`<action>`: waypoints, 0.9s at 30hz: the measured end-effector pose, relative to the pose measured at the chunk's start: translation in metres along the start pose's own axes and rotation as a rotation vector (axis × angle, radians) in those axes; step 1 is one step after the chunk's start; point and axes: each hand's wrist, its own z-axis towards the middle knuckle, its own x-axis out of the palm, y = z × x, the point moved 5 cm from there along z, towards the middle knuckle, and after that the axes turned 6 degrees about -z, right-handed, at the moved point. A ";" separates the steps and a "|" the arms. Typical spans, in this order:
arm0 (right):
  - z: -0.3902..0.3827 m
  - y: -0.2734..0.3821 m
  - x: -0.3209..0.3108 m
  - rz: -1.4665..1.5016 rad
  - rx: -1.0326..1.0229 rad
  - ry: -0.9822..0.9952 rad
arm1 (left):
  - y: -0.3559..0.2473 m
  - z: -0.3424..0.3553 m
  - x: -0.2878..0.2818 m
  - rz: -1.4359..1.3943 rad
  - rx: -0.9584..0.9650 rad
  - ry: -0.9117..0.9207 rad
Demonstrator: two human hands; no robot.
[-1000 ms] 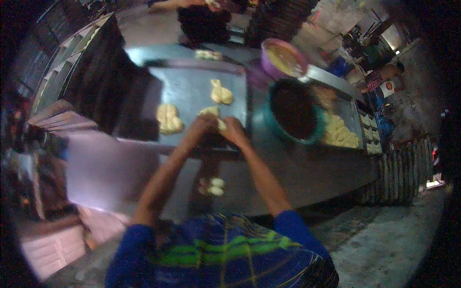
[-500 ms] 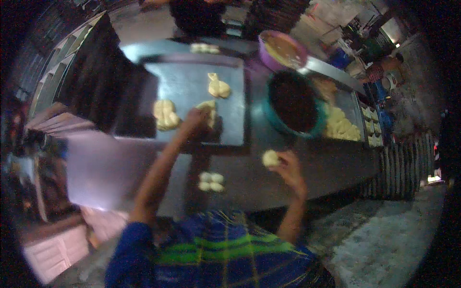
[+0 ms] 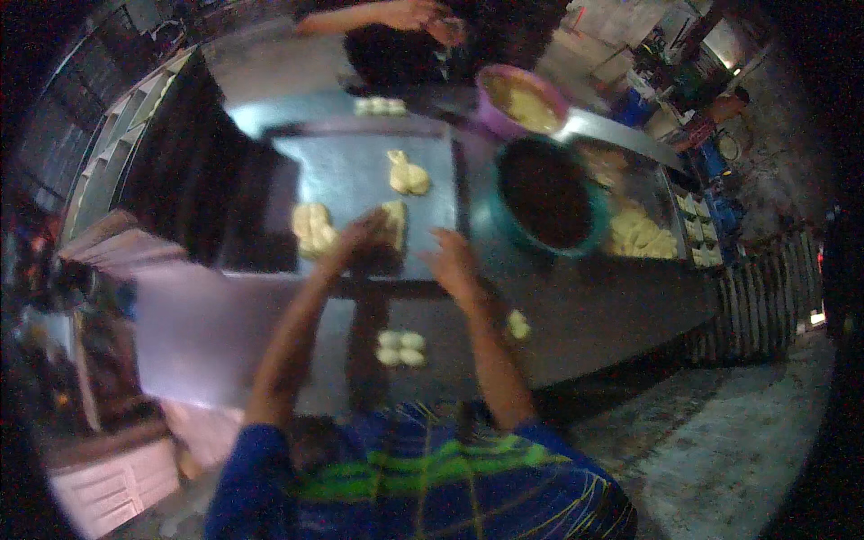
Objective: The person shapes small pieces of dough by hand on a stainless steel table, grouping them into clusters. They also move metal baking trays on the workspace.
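My left hand (image 3: 362, 236) is on the metal tray (image 3: 355, 171), its fingers closed on the side of a pale yellow dough piece (image 3: 394, 223). They are partly blurred. My right hand (image 3: 453, 263) hovers over the tray's near right corner, fingers apart and holding nothing. A larger shaped dough piece (image 3: 313, 230) lies left of my left hand, and a knotted-looking dough piece (image 3: 409, 174) sits farther back. On the table near me rests a tight cluster of several small dough balls (image 3: 400, 348). Another small dough lump (image 3: 518, 325) lies beside my right forearm.
A teal basin (image 3: 493, 211) with dark contents stands right of the tray, and a purple basin (image 3: 486, 94) behind it. Farther right lies a heap of dough (image 3: 641, 236). Across the table are another person's hands (image 3: 423, 18) and more dough balls (image 3: 380, 106). A rack (image 3: 135, 108) stands left.
My right hand has let go of the small dough lump, leaving it on the table, and moved up and left over the tray. The other person's hands have come into view.
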 end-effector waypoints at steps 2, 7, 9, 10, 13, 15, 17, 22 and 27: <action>0.028 0.013 0.045 0.041 -0.069 0.055 | 0.003 0.002 0.005 0.116 0.104 -0.044; 0.041 0.034 0.074 0.061 -0.296 -0.085 | 0.035 -0.009 0.007 0.114 0.152 -0.070; 0.044 0.025 0.078 0.056 -0.332 -0.072 | 0.033 -0.014 0.012 0.250 0.181 -0.037; 0.048 0.013 0.076 0.050 -0.288 0.033 | 0.029 -0.015 0.012 0.273 0.213 -0.029; 0.040 -0.011 0.053 0.129 -0.077 0.274 | 0.011 -0.018 0.002 0.243 0.198 -0.025; 0.016 -0.021 0.026 0.219 0.016 0.358 | -0.006 -0.019 -0.002 0.081 0.043 -0.045; -0.010 -0.015 -0.014 0.389 0.049 0.481 | 0.015 -0.016 0.005 0.103 -0.212 0.040; -0.081 0.003 -0.120 0.866 0.108 0.317 | 0.000 -0.013 -0.006 0.215 -0.116 0.021; -0.128 0.021 -0.135 0.708 0.044 0.269 | -0.122 -0.047 0.005 -0.788 -0.468 -0.104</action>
